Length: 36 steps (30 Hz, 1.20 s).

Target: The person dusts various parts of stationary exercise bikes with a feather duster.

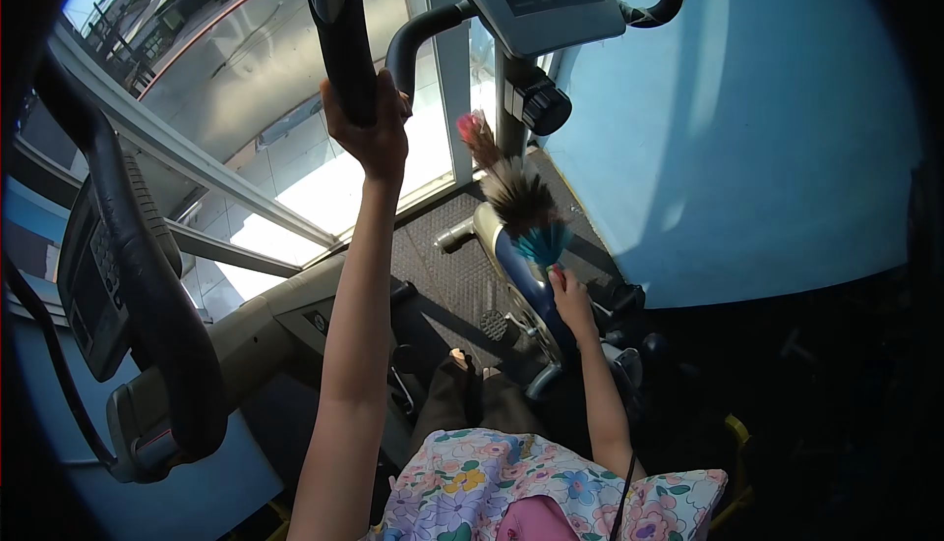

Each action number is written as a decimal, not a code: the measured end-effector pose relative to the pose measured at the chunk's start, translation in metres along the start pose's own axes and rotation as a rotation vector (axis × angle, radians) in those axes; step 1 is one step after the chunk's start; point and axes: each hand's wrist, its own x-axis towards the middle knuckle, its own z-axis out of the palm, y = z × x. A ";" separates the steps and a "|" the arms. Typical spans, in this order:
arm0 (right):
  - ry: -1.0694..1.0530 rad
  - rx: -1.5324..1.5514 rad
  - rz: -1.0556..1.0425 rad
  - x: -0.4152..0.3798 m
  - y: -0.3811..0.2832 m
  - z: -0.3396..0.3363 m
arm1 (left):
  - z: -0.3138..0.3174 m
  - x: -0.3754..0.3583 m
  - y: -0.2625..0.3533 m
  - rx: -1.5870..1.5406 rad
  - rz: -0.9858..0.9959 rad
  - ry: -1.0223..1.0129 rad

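Note:
My left hand (369, 138) is wrapped round the lower end of a black handle (339, 34), with the arm stretched forward. Lower and to the right, my right hand (572, 303) is closed round the handle end of a feather duster (516, 195). The duster's feathers run from teal near my hand through dark brown and white to a pink tip. It points up and away from me, overlapping the blue and cream body of an exercise bike (513, 264) and reaching towards the post below the bike's grey console (551, 5).
Another exercise machine (143, 236) with thick black handles stands at left. Glass panels in a pale frame (226, 179) face the sunlit outside. A blue wall (757, 128) rises at right. Below lie the textured dark mat (442, 236) and the bike's pedal (494, 324).

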 end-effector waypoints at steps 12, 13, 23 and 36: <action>-0.147 -0.060 0.134 0.028 -0.043 -0.006 | 0.000 0.000 -0.005 -0.069 0.006 -0.005; -0.081 0.042 0.076 0.030 -0.051 -0.005 | -0.001 0.000 -0.007 -0.113 0.009 -0.002; -0.208 -0.141 0.252 -0.014 0.045 0.021 | -0.001 -0.001 -0.001 0.019 0.047 -0.007; 0.009 0.218 0.096 0.017 -0.137 -0.149 | 0.001 -0.001 0.002 -0.066 -0.053 0.017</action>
